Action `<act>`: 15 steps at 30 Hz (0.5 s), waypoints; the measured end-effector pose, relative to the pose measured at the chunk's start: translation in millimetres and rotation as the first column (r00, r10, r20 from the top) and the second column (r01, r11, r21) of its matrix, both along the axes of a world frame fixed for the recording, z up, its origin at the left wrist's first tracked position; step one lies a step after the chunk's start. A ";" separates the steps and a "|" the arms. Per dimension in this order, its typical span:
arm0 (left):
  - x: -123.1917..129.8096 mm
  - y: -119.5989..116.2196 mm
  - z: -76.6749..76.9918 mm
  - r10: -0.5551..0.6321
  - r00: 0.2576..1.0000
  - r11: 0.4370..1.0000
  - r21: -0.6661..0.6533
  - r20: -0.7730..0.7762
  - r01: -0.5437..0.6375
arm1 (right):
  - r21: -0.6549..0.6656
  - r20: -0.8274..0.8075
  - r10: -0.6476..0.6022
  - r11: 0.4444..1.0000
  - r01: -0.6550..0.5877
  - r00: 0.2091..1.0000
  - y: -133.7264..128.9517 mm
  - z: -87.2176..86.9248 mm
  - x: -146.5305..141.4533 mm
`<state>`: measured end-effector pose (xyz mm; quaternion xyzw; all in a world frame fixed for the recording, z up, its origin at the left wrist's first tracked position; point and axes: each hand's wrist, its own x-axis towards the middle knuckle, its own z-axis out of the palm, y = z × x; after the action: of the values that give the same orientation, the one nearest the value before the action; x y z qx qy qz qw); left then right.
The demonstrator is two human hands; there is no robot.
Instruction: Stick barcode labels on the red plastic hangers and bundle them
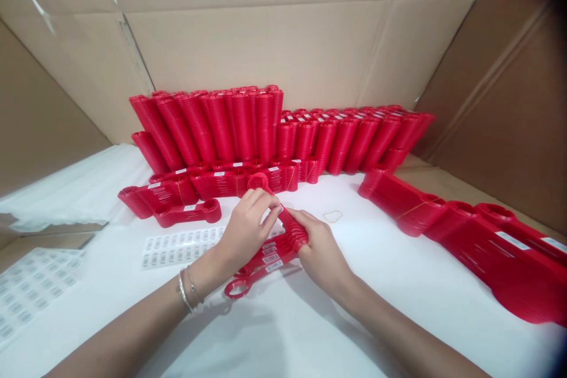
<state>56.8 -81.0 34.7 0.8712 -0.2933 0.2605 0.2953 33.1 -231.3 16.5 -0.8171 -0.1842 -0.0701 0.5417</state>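
Note:
My right hand grips a fanned bunch of flat red plastic pieces with ring-shaped ends. Barcode labels show on several of the fanned pieces. Over the uppermost piece, my left hand is closed in a pinch, with a small white label at its thumb and fingertip. Part of that piece is hidden behind the left fingers. Under and beside the left wrist lies a sheet of barcode labels on the white table.
Tall stacks of red pieces line the cardboard wall. Banded bundles lie before them, and more stacks stand at right. A loose rubber band, another label sheet and white plastic bags are also there.

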 end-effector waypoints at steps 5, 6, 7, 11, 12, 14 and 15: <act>1.5 1.7 -1.6 -0.017 0.994 0.998 0.070 0.110 0.009 | 0.027 -0.003 0.021 0.999 -0.021 1.000 0.3 0.6 0.2; 2.0 2.5 -1.4 -0.014 0.990 0.996 0.093 0.138 0.001 | 0.028 0.000 0.022 0.999 -0.022 1.000 0.3 0.9 0.3; 2.7 3.6 -1.1 -0.009 0.986 0.993 0.118 0.166 -0.011 | 0.029 0.002 0.022 0.999 -0.022 1.000 0.3 1.4 0.3; 5.9 9.3 0.0 0.020 0.959 0.976 0.201 0.283 -0.080 | 0.039 0.015 0.041 0.998 -0.041 0.999 1.4 4.4 -1.7; 6.7 10.8 0.0 0.028 0.949 0.970 0.220 0.313 -0.101 | 0.043 0.021 0.054 0.998 -0.054 0.998 1.9 5.1 -2.7; 8.4 13.7 0.3 0.051 0.927 0.957 0.247 0.372 -0.152 | 0.058 0.027 0.086 0.995 -0.087 0.996 2.9 6.4 -5.1; 9.2 15.1 0.8 0.070 0.915 0.951 0.252 0.398 -0.182 | 0.068 0.031 0.101 0.992 -0.103 0.994 3.3 7.0 -6.1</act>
<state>65.9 -65.9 35.6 0.8536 -0.3222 0.4000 0.0867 27.1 -228.0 23.5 -0.7863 -0.2306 -0.0598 0.5701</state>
